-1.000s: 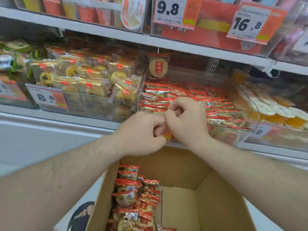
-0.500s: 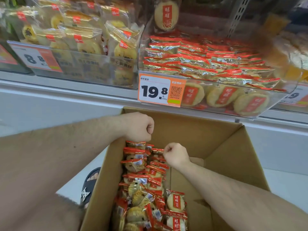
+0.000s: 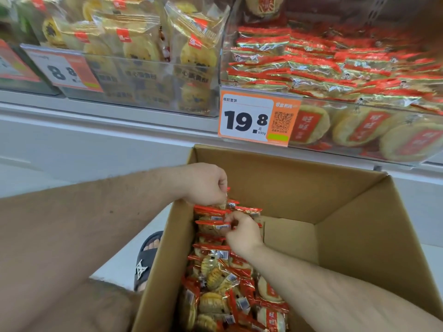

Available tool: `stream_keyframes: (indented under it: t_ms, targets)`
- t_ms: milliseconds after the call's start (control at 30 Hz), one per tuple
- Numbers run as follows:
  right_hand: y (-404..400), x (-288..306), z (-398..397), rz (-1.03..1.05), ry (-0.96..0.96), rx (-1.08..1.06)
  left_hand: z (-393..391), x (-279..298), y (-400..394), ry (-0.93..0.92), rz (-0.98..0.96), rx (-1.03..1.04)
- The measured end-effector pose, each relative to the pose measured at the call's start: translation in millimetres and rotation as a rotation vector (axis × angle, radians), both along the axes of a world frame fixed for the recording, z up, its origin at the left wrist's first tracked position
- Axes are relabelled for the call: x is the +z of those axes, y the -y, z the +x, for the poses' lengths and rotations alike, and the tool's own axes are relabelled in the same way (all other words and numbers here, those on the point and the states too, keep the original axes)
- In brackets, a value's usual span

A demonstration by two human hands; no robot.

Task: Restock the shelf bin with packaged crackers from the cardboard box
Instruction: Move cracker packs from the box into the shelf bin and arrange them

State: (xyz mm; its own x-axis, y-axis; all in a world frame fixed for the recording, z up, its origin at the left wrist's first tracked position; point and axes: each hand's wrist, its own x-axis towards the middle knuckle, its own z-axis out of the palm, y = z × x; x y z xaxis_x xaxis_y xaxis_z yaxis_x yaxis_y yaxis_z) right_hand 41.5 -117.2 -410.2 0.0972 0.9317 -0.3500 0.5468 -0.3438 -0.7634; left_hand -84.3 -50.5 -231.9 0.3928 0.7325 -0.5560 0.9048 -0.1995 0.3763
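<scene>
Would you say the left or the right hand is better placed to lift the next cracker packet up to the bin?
Probably the left hand: it pinches a cracker packet at the cardboard box rim, nearer the shelf bin. The right hand works lower among the packets.

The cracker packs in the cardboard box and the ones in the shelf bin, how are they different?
The packs in the cardboard box stand on edge in a jumbled row along its left side; the packs in the shelf bin lie flat in overlapping layers. Both hands reach the box packs; none touch the bin packs. Both have red-edged clear wrappers around round pale crackers.
</scene>
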Motion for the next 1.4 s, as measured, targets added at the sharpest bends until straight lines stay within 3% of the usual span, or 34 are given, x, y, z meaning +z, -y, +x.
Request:
stream_keyframes:
  t_ms: [67, 167, 267, 367, 433, 567, 733, 900, 1000, 1233, 1400]
  targets:
    - [11, 22, 16, 0.061, -0.043, -0.013, -2, -1, 1, 0.011, -0.04, 0.066]
    - [35, 61, 42, 0.371, 0.012, 0.064, -4, 3, 3, 0.066, -0.121, 0.218]
    - [48, 94, 51, 0.644, 0.018, 0.149, -1, 9, 5, 0.23, -0.368, 0.441]
    - [44, 106, 49, 0.795, 0.008, 0.224, 8, 11, 7, 0.452, -0.535, 0.521]
    - [33, 100, 49, 0.735, 0.003, 0.248, 13, 10, 6, 0.507, -0.454, 0.517]
    - [1, 52, 75, 0.278, 0.197, 0.077, 6, 6, 2, 0.309, -0.188, 0.38]
    - [-25, -14, 91, -0.128, 0.218, -0.036, -7, -10, -3, 0.255, -0.198, 0.321]
    - [-50, -54, 73, -0.242, 0.127, -0.109, -11, -19, -9, 0.261, -0.219, 0.36]
    - [-57, -67, 70, -0.223, 0.236, -0.149, -10, -24, -9, 0.255, -0.244, 0.374]
    - [-44, -65, 81, -0.296, 0.261, -0.06, -9, -21, -7, 0.278, -0.252, 0.387]
    - [-46, -67, 76, -0.238, 0.221, -0.15, -5, -19, -4, 0.236, -0.224, 0.351]
